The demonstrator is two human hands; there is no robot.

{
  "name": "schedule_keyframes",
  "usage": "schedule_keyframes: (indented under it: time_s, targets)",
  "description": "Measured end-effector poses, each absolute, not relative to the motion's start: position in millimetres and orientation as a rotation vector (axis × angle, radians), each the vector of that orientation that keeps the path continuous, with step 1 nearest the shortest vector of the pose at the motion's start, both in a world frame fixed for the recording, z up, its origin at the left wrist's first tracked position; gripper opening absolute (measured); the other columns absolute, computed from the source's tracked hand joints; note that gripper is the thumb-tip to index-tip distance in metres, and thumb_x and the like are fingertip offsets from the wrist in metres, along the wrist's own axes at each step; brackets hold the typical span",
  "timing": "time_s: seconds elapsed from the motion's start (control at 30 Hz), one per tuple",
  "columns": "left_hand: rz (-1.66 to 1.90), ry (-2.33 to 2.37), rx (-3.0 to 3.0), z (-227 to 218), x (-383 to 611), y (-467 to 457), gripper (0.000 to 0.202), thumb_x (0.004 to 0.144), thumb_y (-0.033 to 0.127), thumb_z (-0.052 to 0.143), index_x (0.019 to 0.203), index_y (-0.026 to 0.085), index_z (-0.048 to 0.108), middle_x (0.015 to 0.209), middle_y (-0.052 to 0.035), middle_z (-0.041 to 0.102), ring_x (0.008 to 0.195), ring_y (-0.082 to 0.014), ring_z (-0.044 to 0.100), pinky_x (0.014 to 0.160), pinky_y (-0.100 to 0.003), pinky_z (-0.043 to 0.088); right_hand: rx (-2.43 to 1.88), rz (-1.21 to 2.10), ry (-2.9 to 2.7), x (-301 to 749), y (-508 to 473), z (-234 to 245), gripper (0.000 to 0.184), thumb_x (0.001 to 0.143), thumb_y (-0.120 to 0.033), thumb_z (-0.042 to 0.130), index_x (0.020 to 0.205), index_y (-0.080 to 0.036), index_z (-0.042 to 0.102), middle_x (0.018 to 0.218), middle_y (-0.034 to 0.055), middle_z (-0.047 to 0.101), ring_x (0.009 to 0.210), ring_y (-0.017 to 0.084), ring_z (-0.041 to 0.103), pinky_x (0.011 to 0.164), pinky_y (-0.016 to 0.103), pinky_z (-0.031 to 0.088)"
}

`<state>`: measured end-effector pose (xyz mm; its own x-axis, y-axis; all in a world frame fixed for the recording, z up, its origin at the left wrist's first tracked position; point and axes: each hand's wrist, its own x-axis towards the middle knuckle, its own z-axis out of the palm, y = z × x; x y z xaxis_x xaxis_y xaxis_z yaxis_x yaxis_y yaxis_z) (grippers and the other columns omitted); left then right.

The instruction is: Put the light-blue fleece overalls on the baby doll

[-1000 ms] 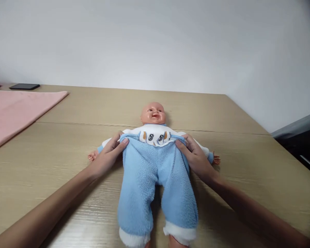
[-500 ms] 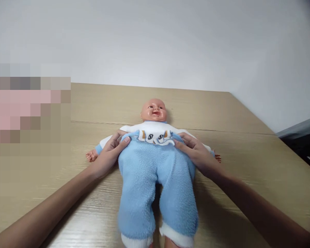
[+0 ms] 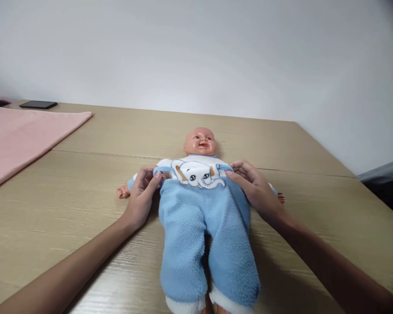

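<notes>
Here, waistband (image 3: 192, 181) between pinching hands.

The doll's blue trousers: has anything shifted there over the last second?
Slightly. Both hands, the left hand and the right hand, have drawn the trousers waistband a little higher at the doll's sides; more of the elephant picture shows. Both hands still pinch the waistband; doll still lies face up on the table, pink cloth unmoved.

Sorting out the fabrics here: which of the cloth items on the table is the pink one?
The pink cloth lying flat at the table's far left, untouched. The blue fleece trousers and white elephant top are on the doll.
</notes>
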<state>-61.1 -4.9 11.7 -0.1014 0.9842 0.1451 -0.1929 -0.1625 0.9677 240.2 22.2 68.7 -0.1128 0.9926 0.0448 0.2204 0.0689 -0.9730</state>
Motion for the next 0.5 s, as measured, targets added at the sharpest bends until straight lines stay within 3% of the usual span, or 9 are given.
schedule_keyframes:
  time_s: [0.17,0.33,0.4,0.5]
  targets:
    - [1.535,0.898,1.023,5.1,-59.8,-5.8,0.022,0.104,0.044,0.078,0.099,0.026,0.066,0.089,0.0026,0.062,0.087,-0.0171,0.055,0.085,-0.028,0.046,-1.386,0.977,-1.567,222.9,33.0,75.4,0.027,0.085,-0.04,0.068,0.108,-0.025,0.069,0.093,0.0034,0.068,0.082,0.023,0.06,0.076,0.037,0.05]
    - [1.545,0.975,1.052,12.2,-57.9,-8.5,0.029,0.101,0.049,0.08,0.097,0.026,0.063,0.085,0.0028,0.059,0.078,-0.0174,0.052,0.078,-0.03,0.044,-1.118,0.462,-2.057,182.9,42.7,104.3,0.016,0.1,-0.031,0.062,0.111,-0.024,0.071,0.117,0.0095,0.077,0.109,0.029,0.068,0.103,0.045,0.05]
    - [1.591,1.013,1.122,15.8,-56.0,-10.9,0.029,0.103,0.05,0.079,0.098,0.026,0.063,0.085,0.0028,0.06,0.079,-0.0173,0.054,0.078,-0.03,0.045,-0.965,0.439,-2.353,162.5,59.3,117.9,0.015,0.106,-0.03,0.059,0.106,-0.023,0.073,0.112,0.0089,0.08,0.11,0.03,0.071,0.102,0.045,0.05]
    - [1.676,1.06,1.21,17.1,-52.2,-14.6,0.028,0.106,0.052,0.076,0.105,0.027,0.064,0.093,0.0017,0.064,0.086,-0.0173,0.059,0.081,-0.029,0.047,-0.715,0.518,-2.827,130.4,92.9,133.2,0.02,0.109,-0.025,0.059,0.116,-0.024,0.078,0.121,0.0078,0.083,0.114,0.029,0.074,0.1,0.043,0.052]
